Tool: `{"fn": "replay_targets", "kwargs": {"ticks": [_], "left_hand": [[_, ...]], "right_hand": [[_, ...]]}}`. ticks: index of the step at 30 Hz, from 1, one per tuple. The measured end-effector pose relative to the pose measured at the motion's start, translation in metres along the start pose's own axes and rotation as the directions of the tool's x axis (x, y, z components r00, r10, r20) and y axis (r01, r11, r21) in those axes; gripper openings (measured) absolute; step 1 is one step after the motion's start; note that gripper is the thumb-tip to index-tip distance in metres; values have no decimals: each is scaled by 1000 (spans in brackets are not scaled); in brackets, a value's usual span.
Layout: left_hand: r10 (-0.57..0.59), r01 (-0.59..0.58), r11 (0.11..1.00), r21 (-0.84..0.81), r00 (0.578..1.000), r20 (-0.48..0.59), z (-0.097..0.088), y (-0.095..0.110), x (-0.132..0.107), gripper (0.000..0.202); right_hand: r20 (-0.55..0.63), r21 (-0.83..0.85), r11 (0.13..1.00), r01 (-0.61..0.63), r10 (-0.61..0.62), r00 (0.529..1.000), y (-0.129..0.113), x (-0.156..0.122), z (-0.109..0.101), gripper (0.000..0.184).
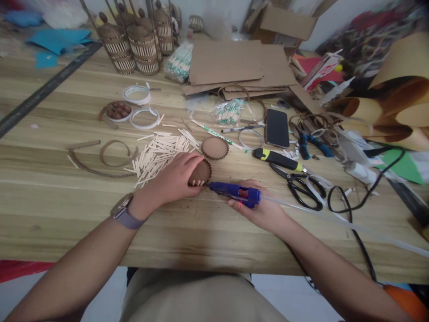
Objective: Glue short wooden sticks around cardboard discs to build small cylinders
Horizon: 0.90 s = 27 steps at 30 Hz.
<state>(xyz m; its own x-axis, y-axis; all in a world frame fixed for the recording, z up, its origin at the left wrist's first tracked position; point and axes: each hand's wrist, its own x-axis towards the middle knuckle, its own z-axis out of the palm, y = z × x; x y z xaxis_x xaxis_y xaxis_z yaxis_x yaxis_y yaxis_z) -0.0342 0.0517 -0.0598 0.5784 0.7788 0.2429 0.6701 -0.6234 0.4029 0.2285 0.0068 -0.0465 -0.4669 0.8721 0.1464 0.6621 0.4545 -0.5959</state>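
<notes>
My left hand [179, 176] is closed round the near edge of a round cardboard disc [201, 172] with a dark corrugated rim. A few short wooden sticks stand along that disc's rim by my fingers. In my right hand [256, 208] is a blue hot glue gun [234, 191], a red light glowing on it and a long clear glue stick running out of its back. Its nozzle points left and meets the disc's edge. Just behind lies a second rimmed disc [215, 148]. A loose pile of wooden sticks [161, 152] spreads beside my left hand.
Curled cardboard strips [115, 154] lie left, tape rings [145, 118] behind. To the right are a phone [277, 128], a yellow-black cutter [276, 158], scissors [301, 188], pliers [313, 145] and a black cable [357, 232]. Cardboard sheets [228, 62] and stick-covered lanterns [144, 47] stand at the back.
</notes>
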Motion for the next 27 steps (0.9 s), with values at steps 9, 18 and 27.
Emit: {"fn": "replay_targets", "kwargs": {"ticks": [9, 18, 27], "left_hand": [[-27, 27, 1000, 4, 999, 34, -2, 1, 2, 67], [-28, 32, 999, -25, 988, 149, -16, -10, -3, 96], [-306, 337, 863, 376, 942, -140, -50, -22, -6, 27]], "right_hand": [[-107, 164, 955, -246, 266, 958, -3, 2, -5, 29], [342, 775, 294, -559, 549, 763, 14, 14, -37, 44], [267, 400, 725, -561, 494, 828, 44, 9, -51, 55]]}}
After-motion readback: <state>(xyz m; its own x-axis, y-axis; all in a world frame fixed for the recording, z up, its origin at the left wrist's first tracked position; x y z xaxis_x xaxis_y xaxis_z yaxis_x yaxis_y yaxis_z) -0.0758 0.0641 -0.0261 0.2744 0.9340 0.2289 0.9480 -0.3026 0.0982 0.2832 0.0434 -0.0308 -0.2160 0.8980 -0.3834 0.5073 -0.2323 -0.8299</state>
